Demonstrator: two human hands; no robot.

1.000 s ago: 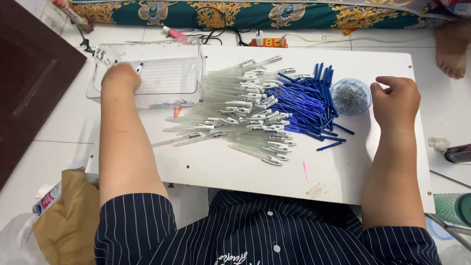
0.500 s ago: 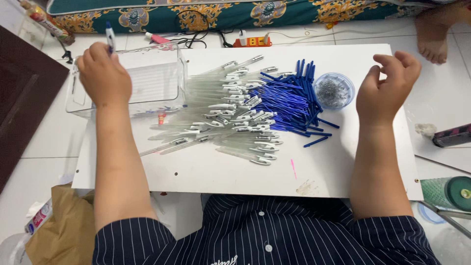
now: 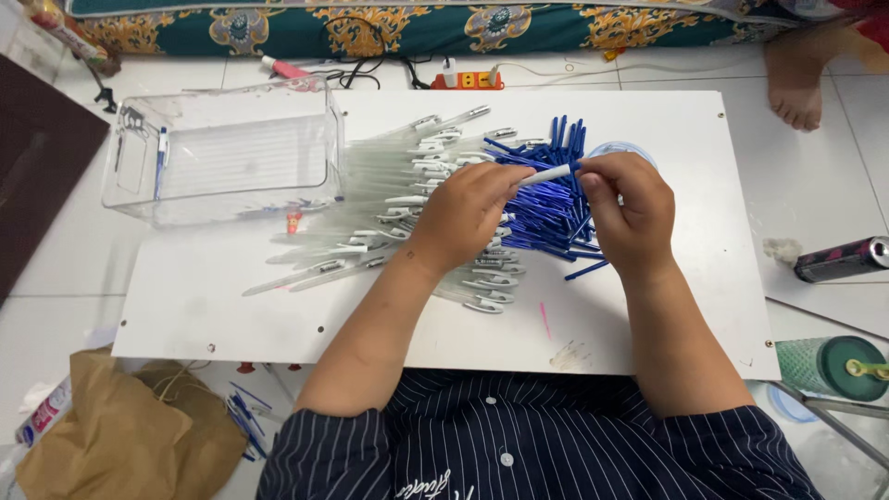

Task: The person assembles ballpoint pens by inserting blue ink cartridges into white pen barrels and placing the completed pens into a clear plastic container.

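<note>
Head view: our left hand (image 3: 468,211) pinches a clear barrel (image 3: 546,174), our right hand (image 3: 625,208) grips its tip, above the blue refills (image 3: 546,208) on the board (image 3: 231,296).

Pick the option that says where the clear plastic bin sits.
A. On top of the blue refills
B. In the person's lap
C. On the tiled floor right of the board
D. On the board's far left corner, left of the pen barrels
D: the clear plastic bin rests at the white board's far left corner, with the pile of clear pen barrels just to its right.
</note>
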